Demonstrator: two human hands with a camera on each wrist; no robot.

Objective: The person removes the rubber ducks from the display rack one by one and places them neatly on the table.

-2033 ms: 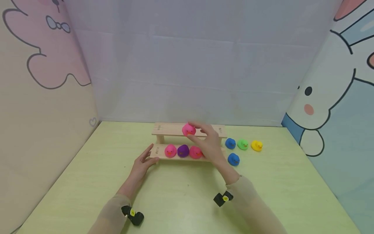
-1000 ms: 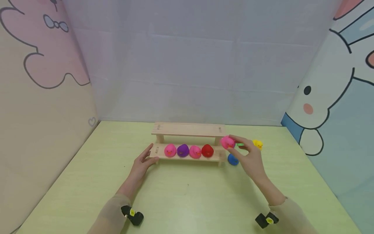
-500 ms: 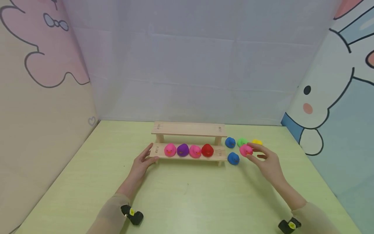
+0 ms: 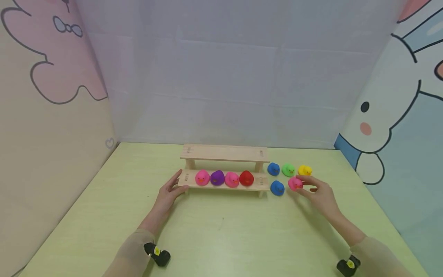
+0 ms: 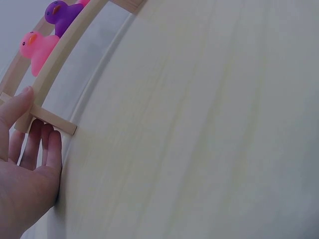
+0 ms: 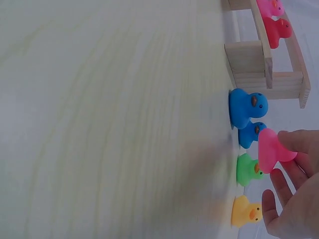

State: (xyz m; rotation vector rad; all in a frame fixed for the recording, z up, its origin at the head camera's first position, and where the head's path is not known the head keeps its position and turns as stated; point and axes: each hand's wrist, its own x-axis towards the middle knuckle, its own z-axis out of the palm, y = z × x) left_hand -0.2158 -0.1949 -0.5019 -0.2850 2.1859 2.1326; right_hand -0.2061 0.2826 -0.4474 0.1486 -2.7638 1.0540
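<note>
My right hand (image 4: 321, 194) pinches a pink rubber duck (image 4: 295, 183) between thumb and fingers, right of the front blue duck (image 4: 277, 188). In the right wrist view the pink duck (image 6: 273, 150) appears off the table, past the green duck (image 6: 247, 169). My left hand (image 4: 169, 192) grips the left end of a two-tier wooden stand (image 4: 225, 153); in the left wrist view its thumb (image 5: 20, 104) lies on the lower board's front, fingers around the end. On the lower step stand a pink duck (image 4: 202, 177), a purple duck (image 4: 217, 177), another pink duck (image 4: 232, 179) and a red duck (image 4: 246, 178).
Behind the held duck, a blue duck (image 4: 273, 169), a green duck (image 4: 288, 170) and a yellow duck (image 4: 305, 171) form a row on the pale table (image 4: 221, 238). A white curtain (image 4: 221, 92) hangs at the table's back edge.
My right hand has carried the pink duck off the upper step, rightward past the blue ducks, then lower towards the table. The red duck came into view. My left hand has stayed on the stand.
</note>
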